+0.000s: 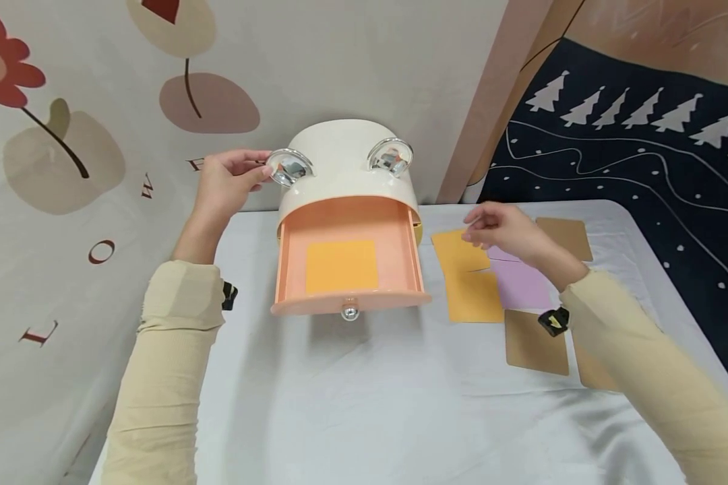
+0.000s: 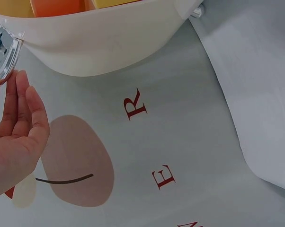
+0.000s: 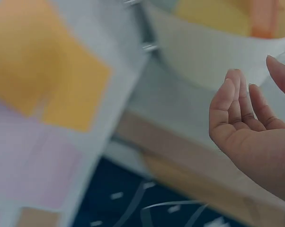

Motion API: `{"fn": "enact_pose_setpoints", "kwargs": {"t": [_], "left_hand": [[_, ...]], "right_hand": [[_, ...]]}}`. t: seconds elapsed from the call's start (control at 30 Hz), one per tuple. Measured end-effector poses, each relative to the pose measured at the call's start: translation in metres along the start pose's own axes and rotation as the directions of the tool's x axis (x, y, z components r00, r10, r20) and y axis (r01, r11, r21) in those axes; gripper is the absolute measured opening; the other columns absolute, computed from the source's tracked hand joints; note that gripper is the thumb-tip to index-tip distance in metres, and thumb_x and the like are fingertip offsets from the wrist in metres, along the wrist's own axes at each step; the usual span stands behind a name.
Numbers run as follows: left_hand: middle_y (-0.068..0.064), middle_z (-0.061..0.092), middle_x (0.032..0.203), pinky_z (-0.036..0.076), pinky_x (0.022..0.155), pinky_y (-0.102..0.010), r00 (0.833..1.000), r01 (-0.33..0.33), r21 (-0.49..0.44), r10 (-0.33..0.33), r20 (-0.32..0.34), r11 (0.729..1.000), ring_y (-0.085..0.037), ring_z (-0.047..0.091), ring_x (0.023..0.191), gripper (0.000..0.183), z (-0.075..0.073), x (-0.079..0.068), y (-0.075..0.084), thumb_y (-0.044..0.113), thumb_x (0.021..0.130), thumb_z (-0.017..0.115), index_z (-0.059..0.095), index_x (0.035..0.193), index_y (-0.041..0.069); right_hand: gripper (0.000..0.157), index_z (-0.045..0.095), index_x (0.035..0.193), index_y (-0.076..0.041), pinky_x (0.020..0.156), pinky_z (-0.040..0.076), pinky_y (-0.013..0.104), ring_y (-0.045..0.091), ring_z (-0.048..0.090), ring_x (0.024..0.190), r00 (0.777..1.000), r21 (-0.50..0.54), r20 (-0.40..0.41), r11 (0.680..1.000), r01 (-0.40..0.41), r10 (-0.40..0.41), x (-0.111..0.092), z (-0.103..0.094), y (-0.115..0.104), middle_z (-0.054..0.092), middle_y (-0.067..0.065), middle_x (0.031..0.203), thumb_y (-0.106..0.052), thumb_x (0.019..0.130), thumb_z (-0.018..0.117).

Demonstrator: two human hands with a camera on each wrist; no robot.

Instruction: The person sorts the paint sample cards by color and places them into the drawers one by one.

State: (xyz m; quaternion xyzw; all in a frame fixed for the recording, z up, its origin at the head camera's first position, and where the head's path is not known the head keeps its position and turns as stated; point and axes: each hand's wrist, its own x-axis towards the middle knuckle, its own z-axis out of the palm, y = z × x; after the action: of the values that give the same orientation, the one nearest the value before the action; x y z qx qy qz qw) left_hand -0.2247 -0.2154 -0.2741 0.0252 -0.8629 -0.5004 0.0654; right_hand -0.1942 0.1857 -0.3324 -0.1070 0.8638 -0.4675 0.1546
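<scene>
A white rounded storage box (image 1: pixel 340 151) stands near the wall, its peach drawer (image 1: pixel 391 269) pulled out. Inside the drawer lies a yellow-orange card (image 1: pixel 342 266); a clear round knob (image 1: pixel 350 312) sits on the drawer front. Two shiny silver discs stick up like ears from the box. My left hand (image 1: pixel 223 185) pinches the edge of the left disc (image 1: pixel 290 167) between thumb and fingers; the left wrist view shows those fingertips at the disc's (image 2: pixel 3 52) rim. My right hand (image 1: pixel 503 229) hovers over yellow-orange cards (image 1: pixel 474 296), its fingers loosely bent around nothing.
Purple cards (image 1: pixel 524 286) and several brown cards (image 1: pixel 536 342) lie on the white-covered table (image 1: pixel 364 404) at the right. A light curtain (image 1: pixel 340 54) printed with flowers and letters hangs behind and at the left. Dark cloth (image 1: pixel 607 151) with white trees hangs beyond the right edge.
</scene>
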Motion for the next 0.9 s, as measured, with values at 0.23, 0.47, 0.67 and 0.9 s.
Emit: {"fn": "enact_pose_setpoints", "kwargs": {"t": [0.23,0.47,0.67,0.9], "left_hand": [[0.0,0.064,0.095,0.051,0.077,-0.023,1.0,0.003,0.011,-0.003,-0.001,1.0,-0.006,0.061,0.077,0.03,0.0,-0.002,0.001,0.016,0.086,0.064,0.064,0.114,0.007],[0.001,0.064,0.093,0.051,0.075,-0.02,1.0,0.0,0.003,0.0,-0.006,1.0,-0.006,0.061,0.076,0.029,0.001,-0.001,0.0,0.015,0.086,0.065,0.065,0.113,0.006],[0.001,0.064,0.093,0.051,0.075,-0.02,1.0,0.004,0.004,-0.004,-0.006,1.0,-0.007,0.061,0.077,0.029,0.001,-0.001,-0.001,0.015,0.085,0.065,0.065,0.113,0.007],[0.002,0.064,0.092,0.05,0.072,-0.018,1.0,-0.009,-0.007,0.009,-0.004,1.0,-0.007,0.06,0.076,0.029,0.001,-0.001,-0.001,0.014,0.085,0.065,0.065,0.113,0.006]], "right_hand": [[0.035,0.046,0.117,0.009,0.071,0.052,0.03,0.02,0.056,0.075,0.989,0.048,0.022,0.988,-0.15,0.149,-0.006,0.003,0.073,0.057,0.012,0.089,-0.005,0.088,0.059],[0.043,0.044,0.119,0.007,0.062,0.049,0.025,0.019,0.054,0.069,0.956,0.069,0.036,0.953,-0.294,0.292,-0.011,0.013,0.127,0.058,0.009,0.082,-0.012,0.086,0.064],[0.048,0.042,0.121,0.002,0.05,0.044,0.022,0.015,0.049,0.057,0.929,0.079,0.042,0.926,-0.369,0.366,-0.012,0.021,0.144,0.053,0.005,0.07,-0.014,0.084,0.066],[0.049,0.04,0.122,0.004,0.042,0.038,0.021,0.013,0.047,0.051,0.941,0.048,0.029,0.94,-0.339,0.338,-0.011,0.024,0.149,0.051,0.004,0.065,-0.009,0.083,0.067]]}}
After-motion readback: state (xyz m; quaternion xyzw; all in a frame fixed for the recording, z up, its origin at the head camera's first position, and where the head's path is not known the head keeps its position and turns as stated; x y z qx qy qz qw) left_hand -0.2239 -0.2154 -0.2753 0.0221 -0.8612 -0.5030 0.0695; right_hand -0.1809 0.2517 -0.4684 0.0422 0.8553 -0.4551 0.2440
